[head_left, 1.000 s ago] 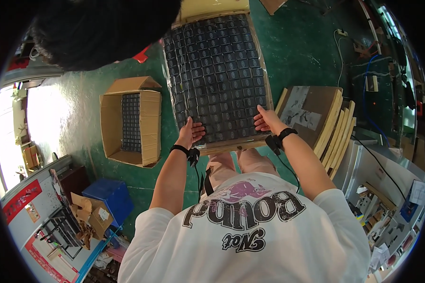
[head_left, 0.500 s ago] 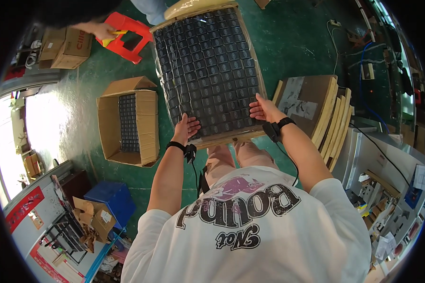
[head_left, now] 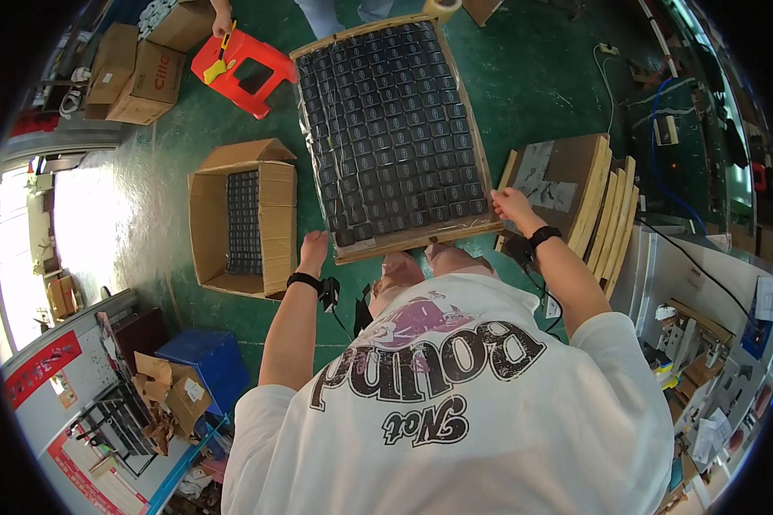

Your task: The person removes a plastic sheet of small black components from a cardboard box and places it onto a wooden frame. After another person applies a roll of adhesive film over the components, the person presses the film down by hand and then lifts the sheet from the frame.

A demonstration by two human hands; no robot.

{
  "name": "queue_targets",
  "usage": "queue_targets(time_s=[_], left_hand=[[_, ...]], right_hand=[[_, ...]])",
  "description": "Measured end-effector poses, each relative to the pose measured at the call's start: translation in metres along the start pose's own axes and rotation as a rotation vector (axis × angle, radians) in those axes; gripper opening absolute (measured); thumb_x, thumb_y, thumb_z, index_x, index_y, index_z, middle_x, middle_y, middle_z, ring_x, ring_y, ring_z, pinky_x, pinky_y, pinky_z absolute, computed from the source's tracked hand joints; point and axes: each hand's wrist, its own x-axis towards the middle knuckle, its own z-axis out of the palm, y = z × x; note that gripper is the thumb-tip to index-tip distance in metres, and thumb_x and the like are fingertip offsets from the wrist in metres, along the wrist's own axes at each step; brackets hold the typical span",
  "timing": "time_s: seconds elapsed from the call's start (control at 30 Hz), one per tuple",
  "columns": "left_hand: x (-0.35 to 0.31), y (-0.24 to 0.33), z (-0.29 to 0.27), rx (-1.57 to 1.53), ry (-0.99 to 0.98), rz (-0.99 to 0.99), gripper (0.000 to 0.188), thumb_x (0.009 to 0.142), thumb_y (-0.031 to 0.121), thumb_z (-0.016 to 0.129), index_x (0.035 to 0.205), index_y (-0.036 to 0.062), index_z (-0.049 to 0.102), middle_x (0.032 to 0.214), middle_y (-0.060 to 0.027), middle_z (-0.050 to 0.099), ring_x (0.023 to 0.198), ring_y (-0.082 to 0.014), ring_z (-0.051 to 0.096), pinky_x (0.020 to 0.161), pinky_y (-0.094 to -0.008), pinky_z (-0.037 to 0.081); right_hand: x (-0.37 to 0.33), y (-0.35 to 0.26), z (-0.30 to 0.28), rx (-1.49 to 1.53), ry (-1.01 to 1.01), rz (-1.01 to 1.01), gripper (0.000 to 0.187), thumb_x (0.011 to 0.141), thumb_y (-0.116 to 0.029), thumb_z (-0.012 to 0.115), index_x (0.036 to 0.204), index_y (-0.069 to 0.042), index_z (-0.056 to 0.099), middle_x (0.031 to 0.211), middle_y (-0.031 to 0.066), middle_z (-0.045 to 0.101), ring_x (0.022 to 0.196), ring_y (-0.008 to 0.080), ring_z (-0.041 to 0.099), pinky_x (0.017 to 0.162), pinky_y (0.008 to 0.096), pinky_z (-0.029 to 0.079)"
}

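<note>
A large wooden-edged tray (head_left: 416,246) slopes away in front of me, filled with rows of small black square pieces (head_left: 404,129). Shiny clear film shows along its left side. At the tray's near left edge, my left hand (head_left: 313,251) has its fingers bent against the rim, partly hidden by the hand itself. On the opposite side my right hand (head_left: 513,206) is closed around the right edge with curled fingers. Beyond the tray's far end stands another person, whose hand (head_left: 222,21) holds a yellow and black tool (head_left: 218,69) over a red plastic stool (head_left: 253,73).
An open cardboard box (head_left: 279,223) holding similar black pieces stands on the green floor to the left. Wooden-edged boards (head_left: 567,184) are stacked at the right. A tape roll (head_left: 442,8) sits at the tray's far end. A blue bin (head_left: 206,369) is at lower left.
Both my hands have moved outward from above the black pieces to the tray's side edges, and their fingers have closed. The tape roll has shifted right. The other person's hand has moved back.
</note>
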Motion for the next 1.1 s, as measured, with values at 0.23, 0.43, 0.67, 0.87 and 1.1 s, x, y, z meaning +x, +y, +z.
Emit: queue_targets(time_s=[0.23,0.43,0.67,0.87,1.1], left_hand=[[-0.03,0.033,0.017,-0.27,-0.125,-0.062,0.042,0.081,0.024,0.057,0.111,-0.0042,0.052,0.086,-0.0112,0.062,0.071,-0.0195,0.057,0.063,-0.0307,0.044],[-0.02,0.017,0.021,-0.401,-0.062,-0.128,0.05,0.079,0.024,0.061,0.118,-0.0034,0.047,0.101,-0.0131,0.059,0.086,-0.02,0.057,0.072,-0.0301,0.044],[0.006,-0.015,0.035,-0.437,-0.047,-0.15,0.056,0.077,0.024,0.064,0.122,-0.0032,0.044,0.108,-0.0119,0.056,0.086,-0.02,0.057,0.075,-0.0301,0.044],[-0.001,-0.005,0.035,-0.534,-0.049,-0.118,0.043,0.078,0.019,0.064,0.112,-0.0024,0.049,0.076,-0.0015,0.057,0.063,-0.0111,0.051,0.057,-0.0235,0.041],[-0.014,0.003,0.024,-0.315,-0.04,0.003,0.05,0.074,0.019,0.068,0.114,-0.0038,0.048,0.082,-0.0049,0.058,0.073,-0.0144,0.054,0.065,-0.0273,0.044]], right_hand=[[-0.002,0.01,0.023,-0.448,0.207,-0.228,0.031,0.078,-0.034,0.062,0.083,-0.003,0.061,0.073,0.0068,0.062,0.064,0.0173,0.059,0.056,0.0312,0.046],[-0.002,0.003,0.023,-0.348,0.139,-0.107,0.033,0.076,-0.032,0.065,0.087,-0.001,0.059,0.078,0.0086,0.062,0.067,0.0176,0.059,0.058,0.0314,0.046],[-0.009,-0.008,0.026,-0.178,0.081,0.032,0.037,0.075,-0.03,0.067,0.094,0.0,0.056,0.073,0.0065,0.058,0.062,0.0154,0.054,0.054,0.0286,0.043],[-0.015,-0.01,0.022,-0.091,0.039,0.044,0.035,0.076,-0.028,0.067,0.095,-0.001,0.055,0.071,0.0032,0.054,0.061,0.0124,0.049,0.054,0.0266,0.039],[-0.017,-0.013,0.021,-0.035,-0.018,0.033,0.034,0.076,-0.026,0.067,0.096,-0.001,0.055,0.073,0.0035,0.054,0.064,0.0116,0.048,0.056,0.0259,0.039]])
